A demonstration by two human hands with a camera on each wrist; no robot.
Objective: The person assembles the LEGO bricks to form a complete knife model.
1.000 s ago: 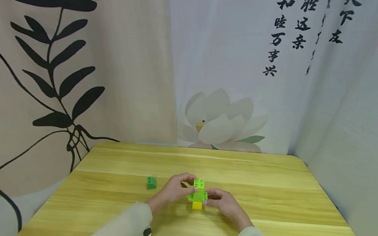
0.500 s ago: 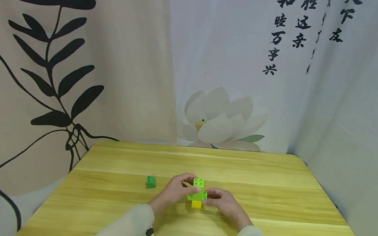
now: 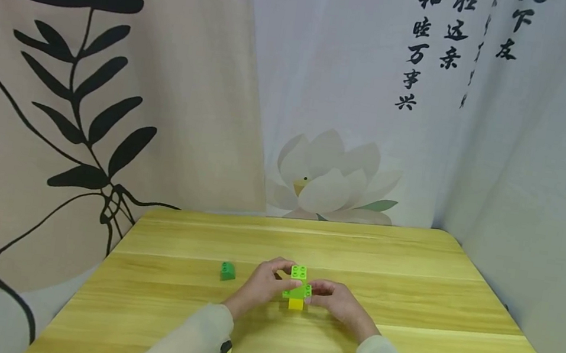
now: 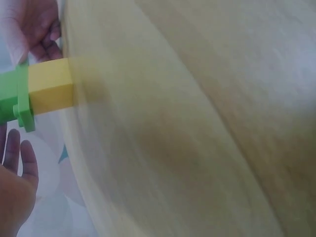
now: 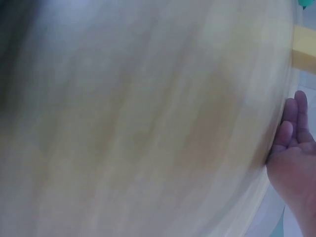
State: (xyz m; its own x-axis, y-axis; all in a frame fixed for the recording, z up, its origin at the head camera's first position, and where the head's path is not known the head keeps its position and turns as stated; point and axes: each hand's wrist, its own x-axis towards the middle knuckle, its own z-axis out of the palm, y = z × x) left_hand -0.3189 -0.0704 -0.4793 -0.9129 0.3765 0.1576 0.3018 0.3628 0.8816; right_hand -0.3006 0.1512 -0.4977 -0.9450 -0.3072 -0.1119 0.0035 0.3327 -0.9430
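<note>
A small tower of toy building bricks (image 3: 297, 291) stands upright on the table between both hands, with a yellow brick (image 3: 295, 304) at its foot and lime-green bricks above. My left hand (image 3: 263, 284) holds its upper part from the left, thumb across the front of a green brick and fingers behind. From the right, my right hand (image 3: 340, 306) pinches the end of the wider green layer; its fingers are partly hidden. In the left wrist view, the thumb of the right hand (image 4: 37, 22) meets the edge of the green layer (image 4: 23, 96) above the yellow brick (image 4: 52, 85).
A darker green sloped brick (image 3: 227, 271) lies on the wooden table (image 3: 178, 318), left of the left hand. Printed curtains (image 3: 207, 101) hang behind the table and along its right side.
The left thumb has slid a little to the right across the front of the upper green brick. The tower and the right hand look the same, apart from slight camera sway.
</note>
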